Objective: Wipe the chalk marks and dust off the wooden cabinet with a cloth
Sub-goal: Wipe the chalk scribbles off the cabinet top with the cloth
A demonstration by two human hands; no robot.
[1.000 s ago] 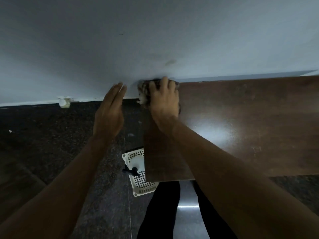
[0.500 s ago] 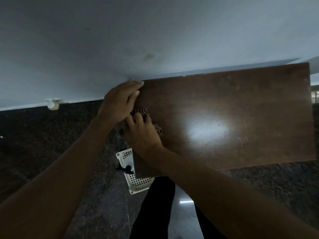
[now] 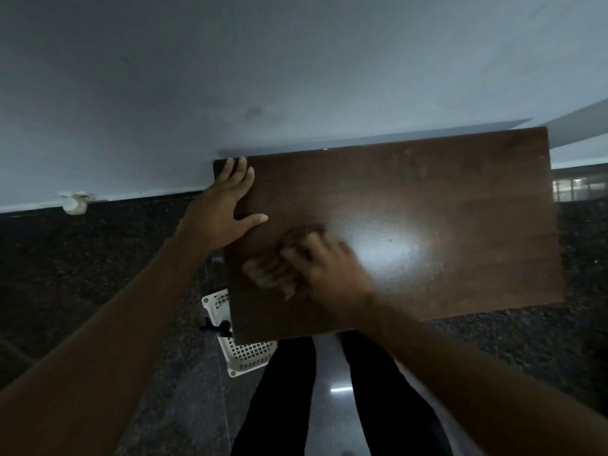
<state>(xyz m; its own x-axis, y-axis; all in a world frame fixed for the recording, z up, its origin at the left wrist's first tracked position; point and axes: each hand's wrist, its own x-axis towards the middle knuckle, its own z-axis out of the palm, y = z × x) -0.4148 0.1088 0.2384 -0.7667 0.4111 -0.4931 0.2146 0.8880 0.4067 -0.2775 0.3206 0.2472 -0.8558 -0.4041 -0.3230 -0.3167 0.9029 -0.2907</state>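
Dark floor point(image 3: 98, 274), white basket point(image 3: 245, 355) beside cabinet point(image 3: 427, 209)

Glossy dark wooden cabinet point(image 3: 460, 225), faint smudges point(image 3: 411, 164) near its far edge, brownish cloth point(image 3: 268, 274) on its left half.

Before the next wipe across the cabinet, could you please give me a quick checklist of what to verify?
1. Cloth on cabinet top: ok.
2. Right hand on cloth: ok.
3. Grip on cloth: cannot tell, blurred.
4. Left hand flat on far left corner, bracing: ok.
5. Far right area clean: not ok, faint pale marks show.
6. Basket clear of the wiping path: ok.
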